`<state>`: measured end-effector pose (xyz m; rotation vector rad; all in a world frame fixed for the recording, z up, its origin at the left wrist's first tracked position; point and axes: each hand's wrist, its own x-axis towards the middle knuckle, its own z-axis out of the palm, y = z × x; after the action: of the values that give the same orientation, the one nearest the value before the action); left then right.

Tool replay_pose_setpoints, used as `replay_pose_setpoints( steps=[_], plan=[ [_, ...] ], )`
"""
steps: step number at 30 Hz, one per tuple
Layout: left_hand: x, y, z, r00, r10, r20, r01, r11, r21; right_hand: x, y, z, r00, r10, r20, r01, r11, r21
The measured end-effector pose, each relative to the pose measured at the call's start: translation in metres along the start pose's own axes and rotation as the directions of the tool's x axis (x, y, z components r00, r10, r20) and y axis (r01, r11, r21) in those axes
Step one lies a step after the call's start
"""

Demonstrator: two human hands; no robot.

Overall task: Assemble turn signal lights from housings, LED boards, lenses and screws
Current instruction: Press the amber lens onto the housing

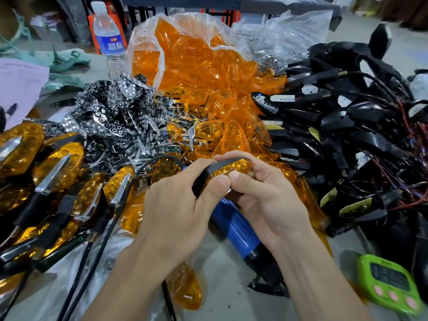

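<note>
Both hands hold one turn signal light [228, 169] at the centre: a black housing with an amber lens on top. My left hand [178, 209] grips its left end, thumb pressing on the lens edge. My right hand [261, 191] curls round its right end, fingers over the top. Loose amber lenses [234, 126] lie heaped behind the hands and spill from a clear plastic bag [185, 49]. Black housings with wires [347, 126] are piled at the right. Chrome reflector pieces [115, 107] are heaped at centre left. Finished lights [58, 172] lie at the left.
A blue electric screwdriver [240, 230] lies on the table under my hands, with its black cable [97, 242] running to the lower left. A green timer [391, 288] sits at the lower right. A water bottle [110, 38] stands at the back, papers [20, 84] at far left.
</note>
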<state>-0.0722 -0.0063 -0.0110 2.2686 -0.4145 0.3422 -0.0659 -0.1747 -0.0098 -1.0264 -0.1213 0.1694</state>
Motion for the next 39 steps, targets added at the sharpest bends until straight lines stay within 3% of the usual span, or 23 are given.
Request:
replay_pose_setpoints(
  steps=[7, 12, 16, 19, 22, 25, 28, 30, 31, 33, 36, 37, 39],
  plan=[
    [0.003, -0.004, 0.001, 0.997, 0.050, 0.060, -0.042, 0.990, -0.131, -0.001, -0.005, -0.007, 0.989, -0.143, -0.045, 0.136, 0.982, -0.134],
    [0.004, -0.005, 0.005, 0.995, 0.093, 0.025, -0.084, 0.964, -0.251, -0.003, -0.001, -0.003, 0.966, -0.249, -0.068, 0.233, 0.955, -0.185],
    [0.006, -0.007, 0.006, 0.995, 0.085, 0.053, -0.064, 0.945, -0.321, -0.003, -0.004, -0.005, 0.967, -0.246, -0.070, 0.221, 0.941, -0.256],
    [0.007, -0.011, 0.005, 0.994, 0.059, 0.090, -0.027, 0.947, -0.320, -0.002, -0.010, -0.012, 0.987, -0.158, -0.025, 0.142, 0.936, -0.323],
    [0.007, -0.011, 0.007, 0.999, 0.010, 0.036, 0.000, 0.960, -0.280, -0.001, -0.008, -0.012, 0.987, -0.145, -0.063, 0.112, 0.923, -0.368],
    [0.005, -0.007, 0.007, 0.982, 0.001, -0.189, -0.022, 0.994, -0.109, 0.001, -0.004, -0.009, 0.962, -0.167, -0.218, 0.098, 0.951, -0.294],
    [0.001, -0.003, 0.002, 0.851, 0.255, -0.460, -0.175, 0.962, 0.209, 0.003, -0.006, -0.010, 0.913, -0.110, -0.394, 0.105, 0.994, -0.033],
    [-0.002, -0.001, 0.006, 0.797, 0.434, -0.420, -0.337, 0.896, 0.287, 0.004, -0.007, -0.008, 0.885, -0.092, -0.456, 0.164, 0.979, 0.120],
    [-0.004, -0.001, 0.010, 0.811, 0.479, -0.337, -0.390, 0.871, 0.300, 0.004, -0.007, -0.007, 0.873, -0.098, -0.478, 0.195, 0.968, 0.158],
    [-0.004, -0.004, 0.018, 0.887, 0.419, -0.197, -0.354, 0.888, 0.293, 0.005, -0.006, -0.005, 0.861, -0.120, -0.494, 0.233, 0.957, 0.174],
    [0.003, -0.009, 0.018, 0.987, 0.015, -0.158, -0.014, 1.000, 0.003, 0.005, -0.004, -0.005, 0.878, -0.150, -0.453, 0.212, 0.973, 0.088],
    [0.006, -0.010, 0.017, 0.988, -0.109, -0.111, 0.084, 0.974, -0.213, 0.004, -0.004, -0.006, 0.888, -0.153, -0.433, 0.189, 0.981, 0.042],
    [0.012, -0.011, 0.017, 0.974, -0.224, 0.027, 0.194, 0.769, -0.609, 0.003, -0.001, -0.006, 0.923, -0.152, -0.354, 0.151, 0.988, -0.028]
  ],
)
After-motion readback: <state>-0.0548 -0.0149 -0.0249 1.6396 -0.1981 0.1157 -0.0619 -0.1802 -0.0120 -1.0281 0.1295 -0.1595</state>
